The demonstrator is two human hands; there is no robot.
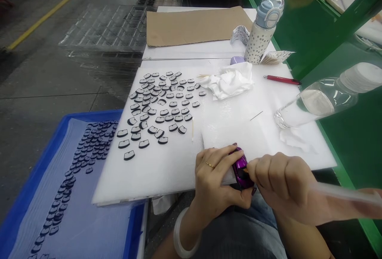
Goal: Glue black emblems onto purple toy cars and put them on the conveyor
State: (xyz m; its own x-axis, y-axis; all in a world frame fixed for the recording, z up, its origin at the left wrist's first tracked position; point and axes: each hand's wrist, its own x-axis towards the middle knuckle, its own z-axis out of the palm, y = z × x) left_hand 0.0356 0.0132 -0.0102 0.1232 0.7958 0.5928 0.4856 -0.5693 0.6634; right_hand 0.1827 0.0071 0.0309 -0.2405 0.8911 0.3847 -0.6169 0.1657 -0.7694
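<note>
Two hands meet at the near edge of the worktop (pixel 167 175): the left hand (pixel 213 175) clamps the glossy purple part (pixel 239 163), and the right hand (pixel 282 181), fingers curled, contacts it, its hold mostly hidden. Good practice calls for a firm left grip, fingertips clear of the contact point, and light, even pressure. Outward, the blue tray (pixel 135 220) carries many dark curved pieces (pixel 98 141); the clear bottle (pixel 316 102) is capped, contents indistinct.

No readable text, no legible labels, brands, numbers or signs.
</note>
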